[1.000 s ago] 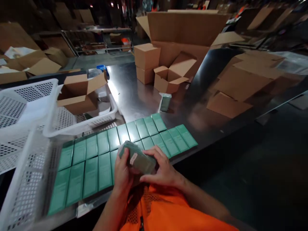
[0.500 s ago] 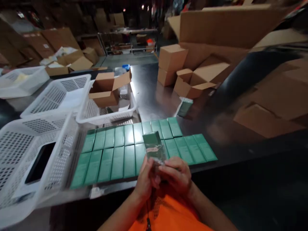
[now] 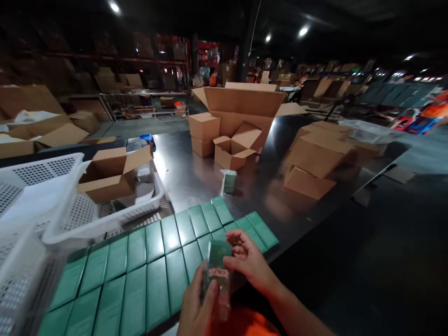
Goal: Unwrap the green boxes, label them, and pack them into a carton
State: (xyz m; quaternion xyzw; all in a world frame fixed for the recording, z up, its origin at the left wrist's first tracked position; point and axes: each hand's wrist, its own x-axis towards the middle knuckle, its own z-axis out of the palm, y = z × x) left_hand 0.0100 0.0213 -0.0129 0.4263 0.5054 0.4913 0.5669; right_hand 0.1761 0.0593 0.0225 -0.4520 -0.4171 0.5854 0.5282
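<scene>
— What were the hands doing?

— Both gripped one green box, upright, above the near edge of the metal table. The left hand wrapped its lower part, thumb on the face by a red label; the right hand pinched its upper right edge with curled fingers.

— And beneath it?

— Two rows of flat green boxes lay edge to edge along the near edge. One small green box stood alone mid-table.

— The left side?

— White mesh baskets, one carrying an open cardboard carton. More cartons sat at the far edge.
</scene>
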